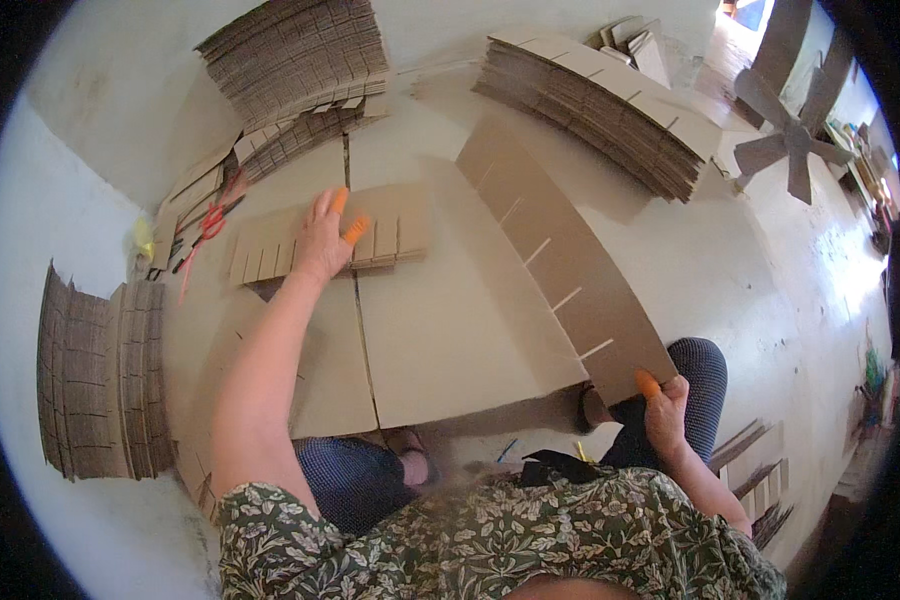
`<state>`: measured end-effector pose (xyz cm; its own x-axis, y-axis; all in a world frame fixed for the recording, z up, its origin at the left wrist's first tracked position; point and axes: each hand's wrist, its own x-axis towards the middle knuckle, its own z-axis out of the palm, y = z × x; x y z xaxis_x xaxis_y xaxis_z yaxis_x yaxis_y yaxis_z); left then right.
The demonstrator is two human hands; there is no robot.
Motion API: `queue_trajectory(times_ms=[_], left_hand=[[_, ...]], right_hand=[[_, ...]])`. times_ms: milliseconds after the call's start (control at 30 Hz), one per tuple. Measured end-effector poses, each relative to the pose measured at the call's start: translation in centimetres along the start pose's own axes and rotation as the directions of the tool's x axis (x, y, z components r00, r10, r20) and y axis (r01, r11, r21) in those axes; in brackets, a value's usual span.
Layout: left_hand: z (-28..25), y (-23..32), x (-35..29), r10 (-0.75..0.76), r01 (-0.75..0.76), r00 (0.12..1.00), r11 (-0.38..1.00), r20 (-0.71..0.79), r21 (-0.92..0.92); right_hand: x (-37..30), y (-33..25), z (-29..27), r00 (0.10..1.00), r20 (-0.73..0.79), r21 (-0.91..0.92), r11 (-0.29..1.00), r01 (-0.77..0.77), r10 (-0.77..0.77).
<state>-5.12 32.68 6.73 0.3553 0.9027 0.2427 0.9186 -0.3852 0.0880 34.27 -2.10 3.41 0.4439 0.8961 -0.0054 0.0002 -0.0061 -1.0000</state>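
Note:
My right hand (667,415), an orange cover on its thumb or finger, pinches the near end of a long slotted cardboard strip (580,275). The strip slants away over the right part of the table, its slots along the left edge. My left hand (322,240) lies with fingers stretched out on a small pile of shorter slotted cardboard pieces (395,225). Two of its fingertips wear orange covers. That pile's slots face toward me, and its left end is partly beneath my hand and wrist.
Tall stacks of slotted cardboard stand at the back left (300,60), back right (590,110) and far left (100,380). Red-handled scissors (212,222) lie left of the small pile. A dark seam (363,340) runs down the pale table (450,350). A fan (795,138) stands at right.

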Motion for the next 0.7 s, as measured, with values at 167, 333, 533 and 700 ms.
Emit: queue_trajectory(times_ms=[167,333,533,700], left_hand=[[-1.1,5.1,-4.5,0.199,-0.203,0.978,0.976,0.054,0.084],[-0.8,4.7,-1.2,-0.020,0.020,0.999,1.000,-0.035,-0.017],[-1.7,4.6,1.8,0.134,-0.138,0.984,0.990,0.116,0.024],[-3.9,6.0,1.4,-0.013,0.014,1.000,0.996,0.010,-0.091]], right_hand=[[-0.1,1.3,-0.8,0.987,0.093,-0.144,0.979,0.144,-0.131],[-0.5,0.7,-0.5,0.992,0.129,-0.054,0.998,0.015,-0.008],[-1.2,-1.5,-0.3,0.995,0.095,0.057,0.998,0.029,-0.034],[-0.5,-1.1,-0.9,0.971,0.056,-0.189,0.953,0.238,-0.231]])
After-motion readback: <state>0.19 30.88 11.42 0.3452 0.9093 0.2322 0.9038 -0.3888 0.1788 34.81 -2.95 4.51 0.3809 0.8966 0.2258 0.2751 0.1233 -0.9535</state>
